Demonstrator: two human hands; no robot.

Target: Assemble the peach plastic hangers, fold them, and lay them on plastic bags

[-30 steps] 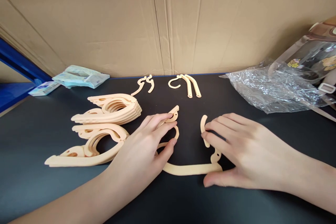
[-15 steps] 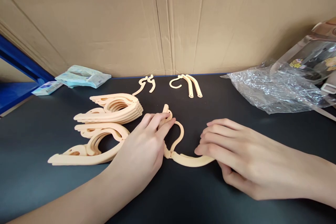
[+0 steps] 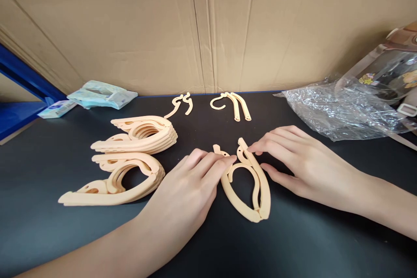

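A pale peach folding clothes hanger lies on the black table in front of me. Its two arms are folded up close together, with the hook curled between them. My left hand is closed over the tip of the left arm, its thumb hidden beneath. On the other side my right hand is open, thumb apart from the fingers, with the index fingertip touching the right arm near its end. Left of my left hand are two stacks of folded hangers, a rear stack and a nearer stack.
Loose hook pieces and a hook with two hanger arms lie at the table's back edge. Crumpled clear plastic and a transparent bag sit at right. Light-blue packs stand back left. Cardboard walls the rear.
The hanger has moved right and turned, its right arm swinging up beside the left one. My left hand has shifted right; my right hand has moved up and opened.
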